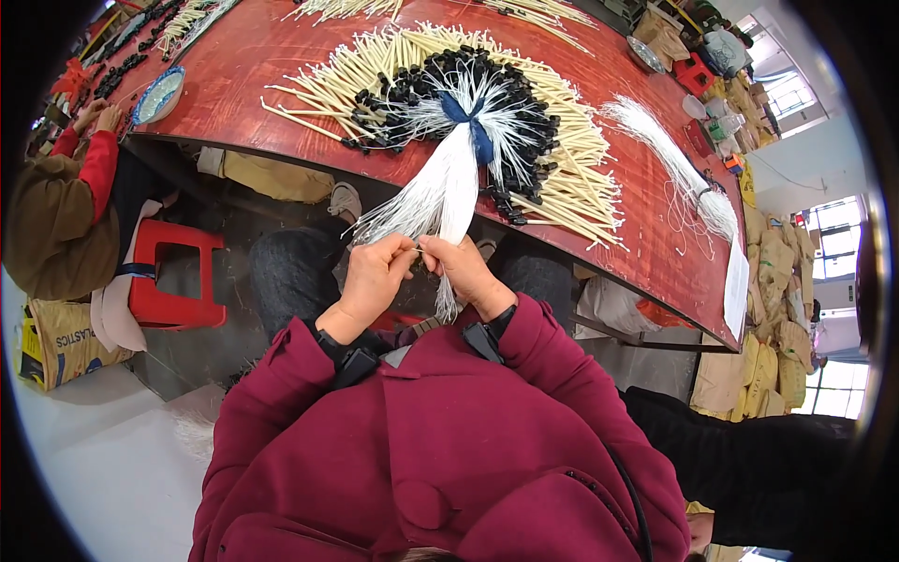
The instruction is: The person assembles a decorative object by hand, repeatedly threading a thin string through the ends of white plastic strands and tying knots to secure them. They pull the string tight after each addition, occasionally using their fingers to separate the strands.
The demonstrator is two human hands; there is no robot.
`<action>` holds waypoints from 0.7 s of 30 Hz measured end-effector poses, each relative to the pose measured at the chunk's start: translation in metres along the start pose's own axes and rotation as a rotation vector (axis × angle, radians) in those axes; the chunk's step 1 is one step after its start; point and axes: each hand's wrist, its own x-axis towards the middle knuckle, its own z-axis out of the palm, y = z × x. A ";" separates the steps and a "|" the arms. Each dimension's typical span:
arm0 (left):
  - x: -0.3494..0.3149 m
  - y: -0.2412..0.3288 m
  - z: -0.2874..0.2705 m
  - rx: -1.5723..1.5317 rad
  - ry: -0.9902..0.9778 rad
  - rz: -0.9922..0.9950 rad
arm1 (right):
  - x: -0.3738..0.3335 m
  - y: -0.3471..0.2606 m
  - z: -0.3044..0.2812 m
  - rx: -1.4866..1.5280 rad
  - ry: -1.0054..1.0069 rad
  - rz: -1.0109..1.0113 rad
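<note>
Left hand (373,277) and right hand (465,270) pinched together on one strand of the white cords (448,192), just off the counter (272,56) edge. Beyond the hands, bundle tied blue, fanned among black beads (524,140) and pale sticks (581,159). Many sticks already corded; most loose strands apparently left.

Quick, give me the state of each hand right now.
Left hand: closed, pinching thin white strings of the hanging bundle.
Right hand: closed, gripping the same bundle of white strings at the table edge.
</note>
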 end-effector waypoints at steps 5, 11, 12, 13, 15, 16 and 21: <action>-0.001 -0.001 0.001 -0.135 -0.017 -0.123 | -0.002 0.001 0.000 0.007 -0.004 0.006; -0.002 0.003 -0.004 -0.415 -0.116 -0.341 | -0.003 -0.003 0.000 -0.022 0.017 0.022; -0.003 0.001 -0.005 -0.533 -0.109 -0.376 | -0.003 -0.003 0.000 -0.023 0.007 0.023; -0.005 0.000 -0.005 -0.650 -0.098 -0.411 | -0.003 -0.002 0.001 -0.024 -0.006 0.025; -0.008 -0.004 -0.008 -0.706 -0.076 -0.460 | -0.004 -0.003 0.004 -0.040 -0.007 0.024; -0.007 -0.005 -0.007 -0.767 -0.068 -0.497 | -0.004 -0.006 0.002 -0.061 0.007 0.012; -0.005 -0.006 -0.010 -0.809 -0.010 -0.585 | -0.002 -0.003 -0.003 -0.096 0.030 0.034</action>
